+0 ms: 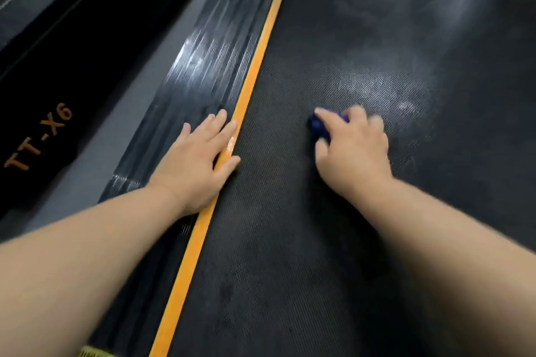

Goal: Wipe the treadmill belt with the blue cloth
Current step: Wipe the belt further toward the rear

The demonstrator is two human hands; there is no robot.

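Right hand [352,151] clutches mostly hidden blue cloth [316,125] on belt [290,240]; left hand [197,166] spread

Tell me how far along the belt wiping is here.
Done: the near stretch of the black textured treadmill belt looks mostly dark and even. In hand: the right hand grips the crumpled blue cloth mid-belt; the left hand rests flat across the orange edge strip. Left: pale dusty smudges ahead of the cloth and farther up.

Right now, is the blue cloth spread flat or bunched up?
Bunched. Only a small wad of the blue cloth pokes out under the right hand on the treadmill belt.
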